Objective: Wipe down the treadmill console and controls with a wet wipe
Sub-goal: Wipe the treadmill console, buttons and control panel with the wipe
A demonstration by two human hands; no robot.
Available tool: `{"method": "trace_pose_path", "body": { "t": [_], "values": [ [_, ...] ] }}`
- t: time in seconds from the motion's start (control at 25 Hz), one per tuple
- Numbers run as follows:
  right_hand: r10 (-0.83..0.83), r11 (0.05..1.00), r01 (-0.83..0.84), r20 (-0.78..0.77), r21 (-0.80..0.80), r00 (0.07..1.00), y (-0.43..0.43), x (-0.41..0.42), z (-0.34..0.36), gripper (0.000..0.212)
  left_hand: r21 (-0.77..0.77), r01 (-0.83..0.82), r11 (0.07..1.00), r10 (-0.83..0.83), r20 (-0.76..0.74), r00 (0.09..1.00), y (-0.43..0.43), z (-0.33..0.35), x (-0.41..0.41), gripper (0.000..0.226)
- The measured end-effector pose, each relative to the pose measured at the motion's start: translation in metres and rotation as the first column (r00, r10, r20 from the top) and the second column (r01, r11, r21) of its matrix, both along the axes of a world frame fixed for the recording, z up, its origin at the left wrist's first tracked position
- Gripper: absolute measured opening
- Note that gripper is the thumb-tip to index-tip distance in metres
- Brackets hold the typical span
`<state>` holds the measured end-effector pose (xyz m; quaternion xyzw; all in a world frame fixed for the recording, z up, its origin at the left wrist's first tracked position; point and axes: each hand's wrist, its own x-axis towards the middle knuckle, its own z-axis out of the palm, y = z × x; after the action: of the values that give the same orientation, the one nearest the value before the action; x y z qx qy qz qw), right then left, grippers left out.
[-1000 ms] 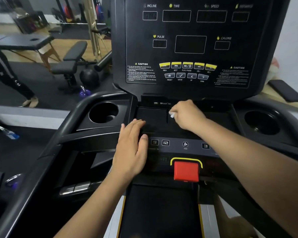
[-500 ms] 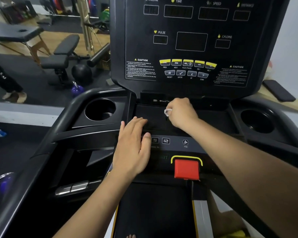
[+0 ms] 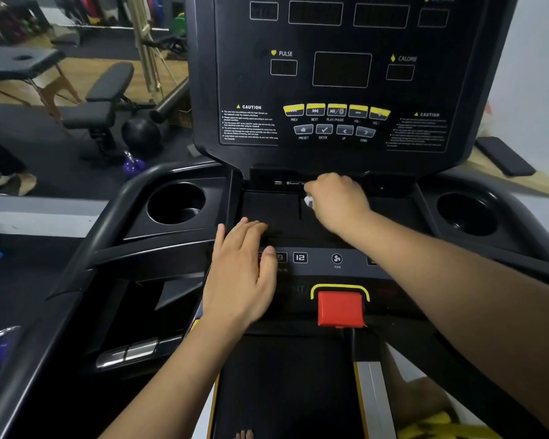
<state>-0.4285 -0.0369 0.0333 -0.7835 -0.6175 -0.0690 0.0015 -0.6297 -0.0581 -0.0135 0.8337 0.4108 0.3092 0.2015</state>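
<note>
right hand at centre frame, fingers curled into a fist, knuckles up, bunched round a small white wet wipe; only a scrap of the wipe shows, at the left edge of the fist. fist and wipe sit on the flat black tray just below the upright treadmill console, at the tray's back edge by a thin vertical seam. left hand lower and left of centre, flat and spread, palm down, holding nothing; fingertips reach the tray's front lip, thumb lies over the strip of number keys and part-covers 1 of them. right of the thumb on that strip: the 12 key, then the fan button. below these, a red safety key under a yellow arch. console displays dark; row of 5 yellow buttons in the middle, 4 grey ones under it, caution labels either side. round left cup holder and right cup holder flank the tray. black belt at bottom centre, between the forearms. upper left of the frame: black weight bench, black ball, purple kettlebell on dark floor, padded table further back. a person's legs at the far left edge.
</note>
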Motion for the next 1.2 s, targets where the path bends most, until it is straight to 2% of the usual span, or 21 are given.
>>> {"method": "trace_pose_path", "body": {
  "t": [0.08, 0.16, 0.28, 0.36, 0.4, 0.48, 0.56, 0.64, 0.68, 0.72, 0.76, 0.84, 0.88, 0.96, 1.0, 1.04, 1.12, 1.2],
  "values": [
    [0.028, 0.993, -0.004, 0.208, -0.115, 0.978, -0.008, 0.012, 0.005, 0.022, -0.016, -0.005, 1.000, 0.005, 0.027, 1.000, 0.000, 0.000, -0.001, 0.053],
    [-0.047, 0.980, 0.089, 0.226, -0.180, 0.973, -0.016, 0.025, 0.011, 0.019, -0.029, 0.005, 1.000, -0.003, 0.045, 0.999, -0.001, 0.001, -0.001, 0.053],
    [-0.228, 0.940, 0.205, -0.055, -0.273, 0.972, -0.020, 0.041, 0.027, 0.010, -0.053, -0.014, 0.998, 0.018, 0.074, 0.997, 0.000, 0.000, 0.000, 0.050],
    [-0.230, 0.913, 0.147, -0.182, -0.381, 0.956, -0.021, 0.041, 0.030, 0.017, -0.110, -0.037, 0.993, 0.053, 0.145, 0.988, 0.001, 0.000, 0.000, 0.044],
    [-0.227, 0.918, 0.112, -0.274, -0.380, 0.935, -0.024, 0.035, 0.029, 0.018, -0.132, -0.040, 0.990, 0.065, 0.192, 0.979, 0.001, 0.001, 0.000, 0.043],
    [-0.188, 0.957, 0.031, -0.533, -0.288, 0.825, -0.030, 0.014, 0.023, 0.013, -0.140, -0.024, 0.990, 0.059, 0.250, 0.967, 0.000, 0.005, -0.002, 0.043],
    [-0.011, 1.000, -0.008, -0.656, -0.025, 0.755, -0.034, -0.017, 0.018, 0.012, -0.169, 0.027, 0.985, 0.026, 0.301, 0.953, 0.003, 0.006, -0.007, 0.043],
    [0.216, 0.958, -0.042, -0.615, 0.285, 0.759, -0.034, -0.048, 0.013, 0.013, -0.352, 0.134, 0.926, 0.060, 0.488, 0.871, 0.015, 0.007, -0.013, 0.040],
    [0.331, 0.921, -0.132, -0.555, 0.367, 0.763, -0.035, -0.063, 0.012, 0.015, -0.463, 0.219, 0.859, 0.132, 0.612, 0.780, 0.021, 0.009, -0.018, 0.038],
    [0.424, 0.892, -0.259, -0.483, 0.371, 0.766, -0.038, -0.080, 0.007, 0.018, -0.553, 0.293, 0.780, 0.233, 0.691, 0.684, 0.026, 0.010, -0.027, 0.040],
    [0.487, 0.868, -0.382, -0.388, 0.318, 0.783, -0.044, -0.094, -0.001, 0.021, -0.601, 0.343, 0.722, 0.312, 0.725, 0.614, 0.029, 0.010, -0.035, 0.044],
    [0.573, 0.816, -0.546, -0.140, 0.192, 0.807, -0.070, -0.117, -0.026, 0.026, -0.634, 0.353, 0.688, 0.357, 0.719, 0.596, 0.031, 0.007, -0.052, 0.049],
    [0.606, 0.795, -0.597, -0.090, 0.110, 0.790, -0.087, -0.129, -0.038, 0.033, -0.636, 0.354, 0.686, 0.358, 0.718, 0.597, 0.029, 0.004, -0.056, 0.050],
    [0.670, 0.739, -0.674, -0.084, -0.024, 0.738, -0.108, -0.138, -0.048, 0.053, -0.636, 0.353, 0.686, 0.384, 0.729, 0.567, 0.022, -0.003, -0.060, 0.049],
    [0.690, 0.720, -0.692, -0.051, -0.041, 0.722, -0.103, -0.132, -0.045, 0.057, -0.631, 0.350, 0.693, 0.396, 0.738, 0.547, 0.020, -0.006, -0.060, 0.049],
    [0.665, 0.744, -0.666, -0.031, -0.047, 0.746, -0.091, -0.124, -0.038, 0.057, -0.627, 0.336, 0.703, 0.402, 0.740, 0.540, 0.017, -0.009, -0.060, 0.049],
    [0.497, 0.862, -0.502, -0.072, -0.073, 0.865, -0.060, -0.104, -0.021, 0.056, -0.609, 0.305, 0.732, 0.373, 0.733, 0.568, 0.015, -0.011, -0.060, 0.049],
    [0.387, 0.917, -0.395, -0.114, -0.054, 0.915, -0.055, -0.103, -0.020, 0.059, -0.596, 0.281, 0.752, 0.347, 0.721, 0.600, 0.014, -0.013, -0.060, 0.050]
  ]
}}
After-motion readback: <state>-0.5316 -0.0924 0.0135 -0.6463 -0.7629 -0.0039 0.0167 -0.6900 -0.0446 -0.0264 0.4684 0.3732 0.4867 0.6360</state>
